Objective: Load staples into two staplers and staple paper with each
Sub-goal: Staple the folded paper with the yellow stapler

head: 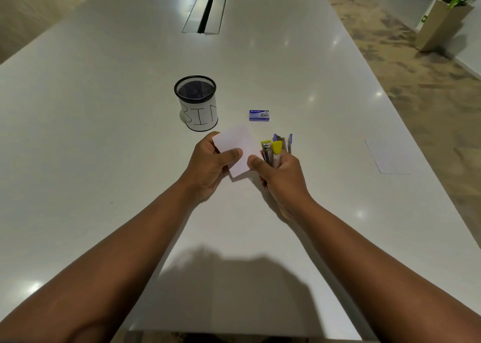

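Two staplers (276, 148) crammed into one right-hand (279, 177) grip, long axes upright, noses pointing away up the table (104, 108) — one could easily slip out. Left hand (210, 163) pinches the folded paper (235, 151) just beside them. Farther out, staple box (259, 115) sits near the bin (198, 103).

A long, glossy white surface (104, 108) with a recessed cable hatch (205, 9) at its far middle mirrors small ceiling lights, while to the right lies mottled beige-brown carpet (390, 56) bearing a tall square planter (440, 24) with green leaves.
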`<control>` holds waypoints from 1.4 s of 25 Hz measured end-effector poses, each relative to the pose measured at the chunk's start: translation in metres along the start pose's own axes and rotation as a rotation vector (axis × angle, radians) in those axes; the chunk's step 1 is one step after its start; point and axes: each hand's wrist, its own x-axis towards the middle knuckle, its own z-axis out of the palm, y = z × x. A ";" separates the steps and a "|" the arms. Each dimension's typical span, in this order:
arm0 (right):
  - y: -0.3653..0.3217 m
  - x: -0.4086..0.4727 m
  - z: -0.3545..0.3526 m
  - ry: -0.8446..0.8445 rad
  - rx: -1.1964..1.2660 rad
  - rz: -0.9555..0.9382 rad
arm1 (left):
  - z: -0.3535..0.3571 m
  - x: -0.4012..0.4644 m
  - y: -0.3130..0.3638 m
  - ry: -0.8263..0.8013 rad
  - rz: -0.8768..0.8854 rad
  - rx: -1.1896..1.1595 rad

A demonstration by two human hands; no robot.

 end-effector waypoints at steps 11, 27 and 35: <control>0.013 -0.001 0.003 0.143 0.181 -0.057 | 0.000 -0.008 0.000 0.014 0.035 0.083; 0.022 -0.010 0.012 0.227 -0.371 -0.523 | 0.025 -0.014 -0.013 0.223 0.242 0.277; 0.026 -0.009 0.015 0.191 -0.514 -0.556 | 0.022 -0.014 -0.010 0.132 0.132 0.129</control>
